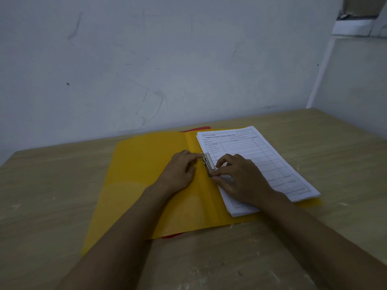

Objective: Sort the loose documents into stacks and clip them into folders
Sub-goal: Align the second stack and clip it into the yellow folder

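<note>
A yellow folder [144, 185] lies open on the wooden table. On its right half rests a thick stack of white printed forms [270, 162]. A metal clip [209, 164] sits along the spine at the stack's left edge. My left hand [180, 172] lies on the folder's left flap, its index finger touching the clip's far end. My right hand [240, 176] rests on the stack, with thumb and fingers pinching the clip's near end.
A red folder [196, 128] peeks out from under the yellow one at the back and the front. The wooden table [230, 258] meets a white wall [167, 70] behind and a wall corner on the right.
</note>
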